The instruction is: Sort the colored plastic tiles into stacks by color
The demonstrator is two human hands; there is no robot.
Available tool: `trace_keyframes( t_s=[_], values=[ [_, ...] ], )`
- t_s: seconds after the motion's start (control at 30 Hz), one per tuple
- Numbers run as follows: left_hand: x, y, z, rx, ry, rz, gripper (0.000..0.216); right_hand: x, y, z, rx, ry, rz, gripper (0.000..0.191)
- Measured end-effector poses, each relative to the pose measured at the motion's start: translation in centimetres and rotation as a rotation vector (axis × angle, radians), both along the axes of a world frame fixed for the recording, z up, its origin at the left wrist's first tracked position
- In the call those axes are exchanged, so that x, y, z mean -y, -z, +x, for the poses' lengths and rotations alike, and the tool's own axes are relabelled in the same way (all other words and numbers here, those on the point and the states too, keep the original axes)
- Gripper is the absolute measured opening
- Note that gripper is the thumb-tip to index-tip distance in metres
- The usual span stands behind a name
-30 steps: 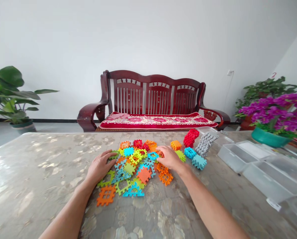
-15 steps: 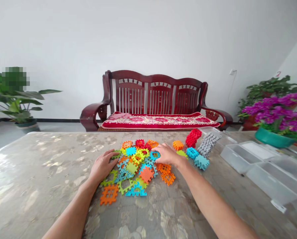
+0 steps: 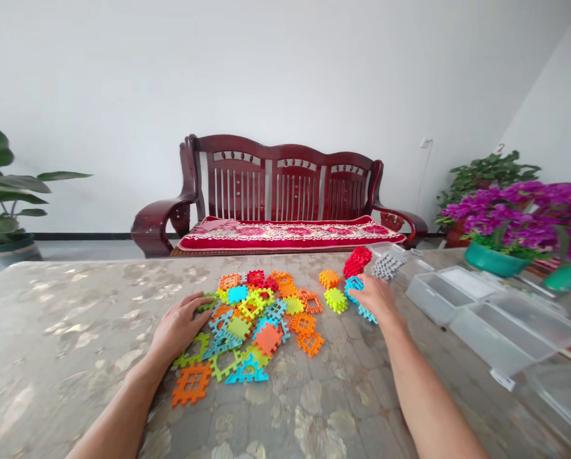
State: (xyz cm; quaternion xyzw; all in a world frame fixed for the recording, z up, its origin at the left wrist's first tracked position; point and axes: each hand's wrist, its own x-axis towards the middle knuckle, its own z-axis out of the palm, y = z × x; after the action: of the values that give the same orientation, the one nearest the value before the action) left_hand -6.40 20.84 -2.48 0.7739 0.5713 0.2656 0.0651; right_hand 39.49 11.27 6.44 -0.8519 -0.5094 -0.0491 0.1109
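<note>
Head view: right hand (image 3: 376, 297) lies over the blue tiles (image 3: 356, 294) right of the heap (image 3: 251, 319), fingers curled on them, though I cannot tell if it truly grips; those tiles sit just under its fingertips, ahead and left of the wrist, nearer this hand than the other; left hand (image 3: 180, 324) rests flat and loose on the heap's left edge, touching a green tile (image 3: 207, 299); red stack (image 3: 356, 261) and bins (image 3: 462, 299) stand beyond on the tabletop (image 3: 74, 331).

Only 1 view: head-worn, looking forward and slightly down across the table (image 3: 74, 331), close over both forearms, facing the wooden bench (image 3: 280, 191) and white wall (image 3: 285, 64) farther back.
</note>
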Motion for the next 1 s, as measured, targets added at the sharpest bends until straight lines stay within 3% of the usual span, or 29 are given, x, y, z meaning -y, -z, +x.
trace_keyframes(
  t_s=[0.23, 0.33, 0.4, 0.5, 0.6, 0.67, 0.8, 1.0],
  values=[
    [-0.2, 0.1, -0.1, -0.007, 0.013, -0.010, 0.047, 0.4, 0.3, 0.5, -0.004, 0.060, -0.028, 0.049],
    [-0.1, 0.0, 0.0, -0.017, 0.004, -0.008, 0.046, 0.0, 0.1, 0.0, 0.008, 0.015, 0.041, 0.041],
    [0.2, -0.3, 0.1, -0.026, -0.004, -0.017, 0.045, -0.5, 0.2, -1.2, 0.002, -0.111, 0.116, 0.034],
    [0.5, -0.8, 0.4, -0.041, -0.005, -0.034, 0.044, -1.1, 0.9, -4.9, -0.121, -0.439, 0.212, 0.032],
    [0.8, -1.1, 0.6, -0.048, -0.012, -0.045, 0.042, -0.9, 1.8, -9.3, -0.223, -0.764, 0.228, 0.033],
    [0.9, -1.2, 0.7, -0.046, -0.017, -0.043, 0.040, -0.5, 2.3, -11.7, -0.228, -0.901, 0.212, 0.036],
    [0.8, -1.1, 0.6, -0.037, -0.013, -0.028, 0.039, 0.2, 3.1, -14.0, -0.222, -1.037, 0.133, 0.045],
    [0.9, -1.1, 0.6, -0.029, -0.004, -0.035, 0.040, 0.3, 3.7, -15.0, -0.238, -1.080, 0.095, 0.043]
  ],
)
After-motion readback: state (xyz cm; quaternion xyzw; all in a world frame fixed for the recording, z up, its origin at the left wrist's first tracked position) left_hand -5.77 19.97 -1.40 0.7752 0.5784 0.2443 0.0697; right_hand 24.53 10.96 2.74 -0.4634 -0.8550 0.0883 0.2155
